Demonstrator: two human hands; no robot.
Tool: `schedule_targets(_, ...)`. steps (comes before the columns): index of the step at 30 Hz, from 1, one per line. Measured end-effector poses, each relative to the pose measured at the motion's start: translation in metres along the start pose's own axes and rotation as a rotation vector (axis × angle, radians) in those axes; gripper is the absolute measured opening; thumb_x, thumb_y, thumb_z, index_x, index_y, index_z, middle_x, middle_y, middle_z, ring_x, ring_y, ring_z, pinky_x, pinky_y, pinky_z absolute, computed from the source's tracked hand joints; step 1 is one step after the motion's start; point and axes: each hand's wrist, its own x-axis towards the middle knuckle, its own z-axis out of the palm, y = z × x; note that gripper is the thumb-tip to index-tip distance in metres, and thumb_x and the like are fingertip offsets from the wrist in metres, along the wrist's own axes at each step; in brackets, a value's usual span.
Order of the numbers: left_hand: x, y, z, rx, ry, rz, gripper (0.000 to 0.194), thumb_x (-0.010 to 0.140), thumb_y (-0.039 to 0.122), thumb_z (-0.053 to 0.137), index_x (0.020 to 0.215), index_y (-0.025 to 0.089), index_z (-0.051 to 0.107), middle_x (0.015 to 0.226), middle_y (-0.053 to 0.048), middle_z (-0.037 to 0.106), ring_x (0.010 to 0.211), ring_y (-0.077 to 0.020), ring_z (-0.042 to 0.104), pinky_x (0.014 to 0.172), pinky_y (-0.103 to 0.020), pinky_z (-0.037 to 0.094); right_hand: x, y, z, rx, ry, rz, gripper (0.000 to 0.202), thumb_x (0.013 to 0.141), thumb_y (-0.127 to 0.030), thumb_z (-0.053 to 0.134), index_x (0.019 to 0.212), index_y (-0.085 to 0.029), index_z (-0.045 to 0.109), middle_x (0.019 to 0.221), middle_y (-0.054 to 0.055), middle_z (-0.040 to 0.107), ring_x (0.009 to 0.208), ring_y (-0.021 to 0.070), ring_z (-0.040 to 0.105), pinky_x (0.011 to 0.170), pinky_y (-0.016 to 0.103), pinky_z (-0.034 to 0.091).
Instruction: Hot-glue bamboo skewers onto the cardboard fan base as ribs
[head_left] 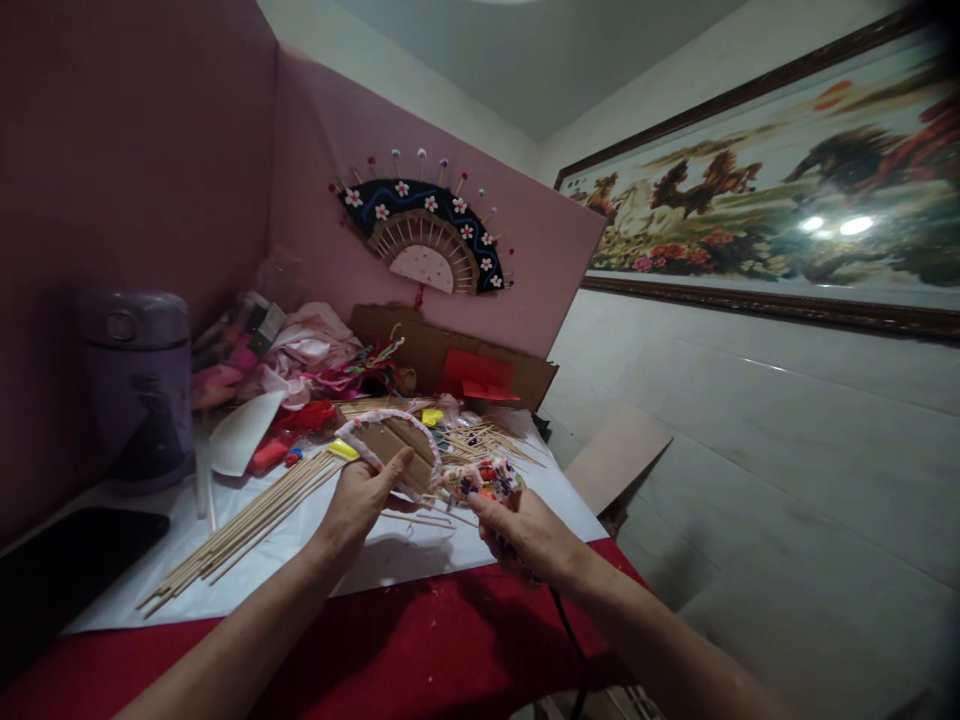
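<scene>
My left hand (369, 500) grips a half-round cardboard piece (386, 440), thumb on its bare brown face. Pale fabric with pinkish spots wraps the curved edge of that piece. In my right hand (529, 530) is a flower-patterned glue gun (480, 480), fingers closed around it, with a black cord (570, 630) trailing down off the table edge. The glue gun's front end is close beside the lower right rim of the cardboard; whether they touch I cannot tell. Thin wooden sticks (244, 520) lie in a bundle left of my hands.
A decorated fan (420, 225) hangs on the pink board (525, 250) behind. To the left stand a purple bottle (139, 390) and a dark phone (82, 555). Pink cloth (311, 340), red paper (476, 375) and more sticks (495, 440) crowd the back of the white sheet (360, 570).
</scene>
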Motion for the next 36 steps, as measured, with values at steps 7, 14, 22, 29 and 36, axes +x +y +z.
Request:
schedule_targets(7,-0.001,0.001,0.0,-0.014,0.0,-0.003,0.041,0.07,0.044,0.067,0.081,0.005,0.065,0.068,-0.01,0.069,0.058,-0.0197,0.063,0.051,-0.033,0.055,-0.002,-0.001,-0.002,-0.026,-0.052,0.009,0.049,0.078,-0.063,0.048,0.059,-0.017,0.048,0.039,-0.006,0.042,0.027,0.0052,0.033,0.028,0.019,0.025)
schedule_targets(14,0.0,0.001,0.0,-0.015,-0.01,-0.003,0.042,0.068,0.046,0.067,0.082,0.005,0.065,0.07,-0.01,0.069,0.058,-0.0196,0.064,0.051,-0.032,0.055,-0.004,-0.01,-0.001,0.025,0.023,0.028,0.046,0.078,-0.058,0.051,0.058,-0.017,0.047,0.041,-0.005,0.044,0.03,0.0045,0.035,0.03,0.018,0.027)
schedule_targets(22,-0.002,0.003,0.002,-0.014,-0.002,0.001,0.041,0.067,0.048,0.067,0.073,0.008,0.063,0.062,-0.008,0.067,0.055,-0.0189,0.063,0.05,-0.031,0.054,-0.001,-0.001,-0.001,-0.022,-0.041,-0.012,0.05,0.078,-0.064,0.047,0.06,-0.017,0.049,0.04,-0.005,0.043,0.027,0.006,0.035,0.026,0.019,0.025)
schedule_targets(29,-0.002,0.003,0.002,-0.028,-0.009,0.011,0.044,0.065,0.05,0.068,0.078,0.008,0.064,0.062,-0.007,0.067,0.052,-0.0179,0.062,0.05,-0.032,0.054,-0.008,-0.009,0.001,-0.026,-0.044,-0.004,0.048,0.08,-0.062,0.046,0.062,-0.017,0.047,0.041,-0.006,0.042,0.028,0.0051,0.034,0.028,0.019,0.025)
schedule_targets(36,-0.004,0.005,0.002,-0.014,-0.036,-0.001,0.045,0.067,0.048,0.067,0.081,0.006,0.066,0.07,-0.011,0.07,0.057,-0.0209,0.065,0.053,-0.034,0.055,-0.003,-0.01,0.005,-0.032,-0.036,-0.018,0.048,0.079,-0.061,0.048,0.063,-0.016,0.049,0.043,-0.006,0.044,0.03,0.0048,0.035,0.029,0.018,0.027)
